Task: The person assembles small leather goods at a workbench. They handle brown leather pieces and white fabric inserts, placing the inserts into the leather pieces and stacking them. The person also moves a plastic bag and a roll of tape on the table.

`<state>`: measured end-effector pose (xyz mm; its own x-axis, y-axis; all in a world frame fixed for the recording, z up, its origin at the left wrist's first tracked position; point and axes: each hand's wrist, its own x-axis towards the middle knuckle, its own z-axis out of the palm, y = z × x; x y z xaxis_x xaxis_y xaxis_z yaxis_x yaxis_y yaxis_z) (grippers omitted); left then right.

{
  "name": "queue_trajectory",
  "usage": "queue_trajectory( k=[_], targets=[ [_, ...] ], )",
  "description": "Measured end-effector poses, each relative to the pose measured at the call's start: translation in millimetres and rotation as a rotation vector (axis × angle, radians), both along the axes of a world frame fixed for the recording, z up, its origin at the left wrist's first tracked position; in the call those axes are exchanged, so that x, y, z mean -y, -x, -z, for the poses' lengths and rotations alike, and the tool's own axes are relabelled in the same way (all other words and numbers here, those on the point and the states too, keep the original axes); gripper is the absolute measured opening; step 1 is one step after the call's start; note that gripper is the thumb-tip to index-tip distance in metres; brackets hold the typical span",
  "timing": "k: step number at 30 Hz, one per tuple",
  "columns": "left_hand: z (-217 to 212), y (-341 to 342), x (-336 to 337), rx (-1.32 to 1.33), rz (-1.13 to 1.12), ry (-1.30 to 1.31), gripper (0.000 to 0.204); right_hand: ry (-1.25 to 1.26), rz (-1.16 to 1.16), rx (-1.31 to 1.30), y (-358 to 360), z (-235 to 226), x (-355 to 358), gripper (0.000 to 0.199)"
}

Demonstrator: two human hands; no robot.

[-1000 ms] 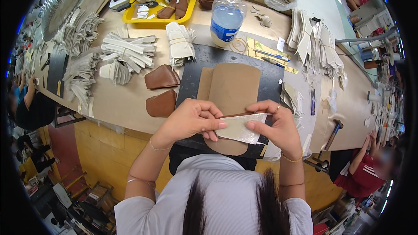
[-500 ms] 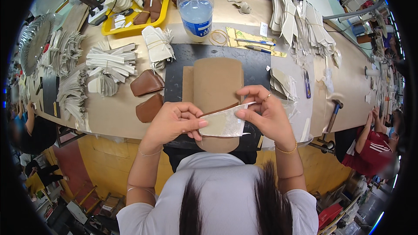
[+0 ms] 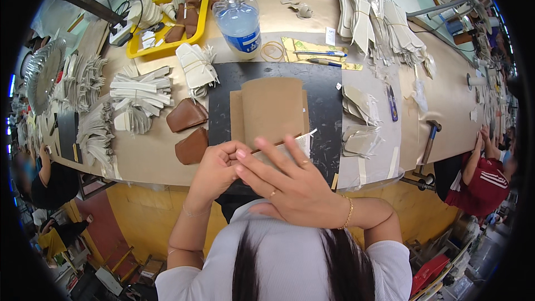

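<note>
My left hand (image 3: 217, 168) is closed on the left end of a brown leather piece with a pale backing (image 3: 302, 144). My right hand (image 3: 295, 192) reaches across in front of it, fingers stretched out and spread, tips near my left fingers. Much of the leather piece lies hidden behind the right hand; only its upper edge and right tip show. Beyond the hands, brown boards (image 3: 272, 106) rest on a black mat (image 3: 326, 100). Two stacks of brown leather pieces, an upper (image 3: 186, 115) and a lower (image 3: 191, 146), lie left of the mat.
Pale cut pieces in bundles (image 3: 142, 86) cover the left side, more (image 3: 356, 19) the far right. A yellow tray (image 3: 134, 50), a plastic bottle (image 3: 239, 25), pens (image 3: 320, 53), a cutter (image 3: 392, 103) and a hammer (image 3: 430, 139) lie around. A person in red (image 3: 476, 181) is at right.
My right hand has left the right end of the leather piece and swung left across its front, fingers now spread. My left hand keeps its hold. The view has shifted slightly.
</note>
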<state>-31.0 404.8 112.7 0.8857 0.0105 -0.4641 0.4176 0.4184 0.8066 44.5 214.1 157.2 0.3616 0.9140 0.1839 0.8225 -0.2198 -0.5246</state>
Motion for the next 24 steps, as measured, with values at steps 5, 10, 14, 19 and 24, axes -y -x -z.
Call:
queue_trajectory(
  k=[5,10,14,19,24],
  targets=[
    [-1.3,-1.6,4.7,-0.028,-0.001,0.041,0.009,-0.002,-0.066,-0.018,-5.2,23.4,7.7,0.073],
    [4.6,0.3,6.6,-0.068,-0.012,0.035,0.013,-0.143,-0.001,-0.099,-3.5,49.9,22.6,0.073],
    [12.0,0.8,10.2,0.035,-0.076,0.008,0.014,-0.266,0.083,-0.276,3.7,70.1,28.7,0.079],
    [11.9,-0.6,10.7,0.041,-0.091,0.016,0.016,-0.405,0.253,-0.589,18.0,88.8,32.8,0.084],
    [6.5,-2.6,8.0,0.025,-0.046,0.013,0.016,-0.423,0.373,-0.813,15.2,85.0,46.9,0.088]
  ],
)
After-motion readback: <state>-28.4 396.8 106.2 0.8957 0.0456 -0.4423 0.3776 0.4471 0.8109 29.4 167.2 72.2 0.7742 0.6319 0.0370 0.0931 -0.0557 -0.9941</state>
